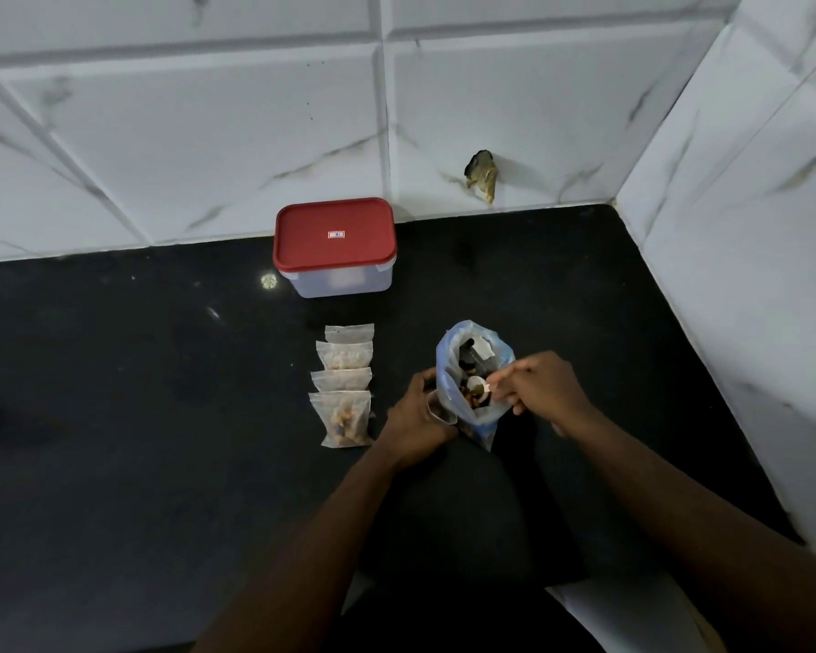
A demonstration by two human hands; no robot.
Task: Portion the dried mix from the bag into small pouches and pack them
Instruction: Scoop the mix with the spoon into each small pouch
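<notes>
On the black counter (161, 417), in the tiled corner as the head view shows it, the bag (447, 369) of dried mix stands just in front of the person. Its long axis leans away toward the wall and its mouth gapes upward. The left hand (418, 412) curls round an open pouch (440, 410) held against the bag's left side. The right hand (542, 388) pinches what looks like a small white scoop (476, 383) loaded with mix at the bag's mouth. This looks like mid-portioning: the next move calls for carrying the scoop left and tipping it into the pouch without spilling. Four pouches (342, 379) lie in an overlapping row running away toward a closed red-lidded container (334, 233), so packing is not yet begun.
</notes>
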